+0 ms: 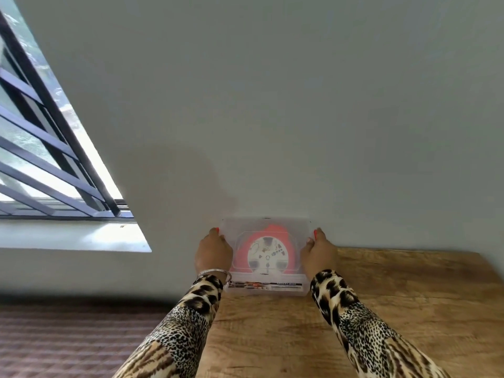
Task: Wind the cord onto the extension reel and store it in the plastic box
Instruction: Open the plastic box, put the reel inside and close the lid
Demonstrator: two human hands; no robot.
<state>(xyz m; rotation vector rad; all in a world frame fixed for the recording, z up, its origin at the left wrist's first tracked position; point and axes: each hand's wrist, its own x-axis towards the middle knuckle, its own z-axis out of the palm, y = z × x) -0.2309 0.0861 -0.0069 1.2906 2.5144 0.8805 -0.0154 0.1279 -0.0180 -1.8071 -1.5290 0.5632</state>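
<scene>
A clear plastic box [266, 290] with its lid on stands on the wooden table [395, 309], pushed against the wall. Through the lid I see the orange extension reel [266, 255] with a white round face lying inside. My left hand [212, 251] grips the box's left side, fingers curled over the lid edge. My right hand [319, 252] grips the right side the same way. The cord itself is not visible apart from the reel.
A plain grey wall [272, 105] rises right behind the box. A barred window [41, 145] with a sill is at the left. Left of the table lies a brown ribbed surface [68, 342].
</scene>
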